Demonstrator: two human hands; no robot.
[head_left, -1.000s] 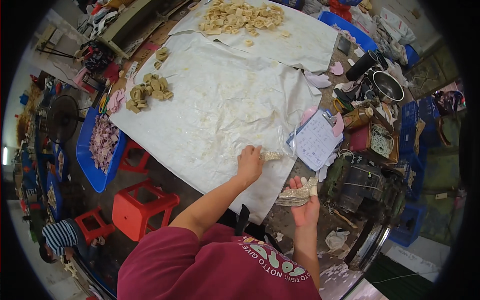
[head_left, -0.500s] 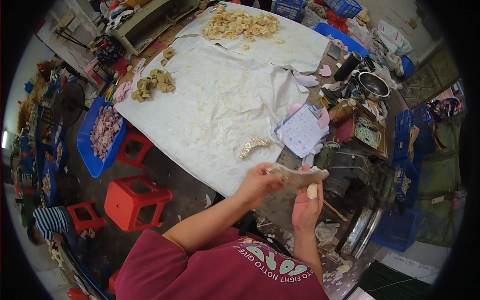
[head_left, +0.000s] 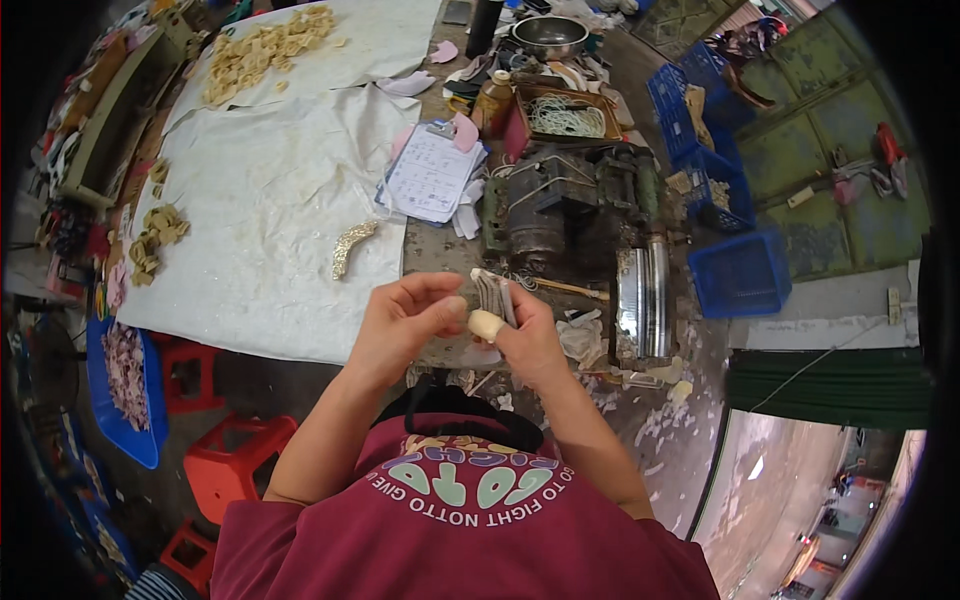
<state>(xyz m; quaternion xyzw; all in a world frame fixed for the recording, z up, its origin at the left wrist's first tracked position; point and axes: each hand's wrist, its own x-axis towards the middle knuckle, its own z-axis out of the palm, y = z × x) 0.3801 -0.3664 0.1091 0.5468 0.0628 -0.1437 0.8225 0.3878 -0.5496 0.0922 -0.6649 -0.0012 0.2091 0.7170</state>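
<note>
A greyish-beige curved strip (head_left: 490, 297), apparently fabric or leather, is bunched upright between my hands, its pale edge uppermost. My right hand (head_left: 532, 345) grips it from the right; a cream cover (head_left: 486, 325) sits on that thumb. On the strip's other side, the thumb and fingers of my left hand (head_left: 400, 328) close at its left edge, partly hiding the contact. Beyond my left hand, a curved gold glittery piece (head_left: 352, 247) lies on the white sheet (head_left: 270, 220) covering the table.
Clipboard papers (head_left: 437, 178) lie past my hands. Right of them stands a dark roller machine (head_left: 550, 210), with shiny metal rollers (head_left: 642, 300) nearer. Cream pieces (head_left: 265, 50) and olive pieces (head_left: 155, 240) pile on the sheet. A red stool (head_left: 225, 465) and blue tub (head_left: 125, 375) are at left.
The view has swung right, so the table sits farther left. The strip, stretched out lengthwise between my hands before, is now bunched and turned on end, with my hands closer together.
</note>
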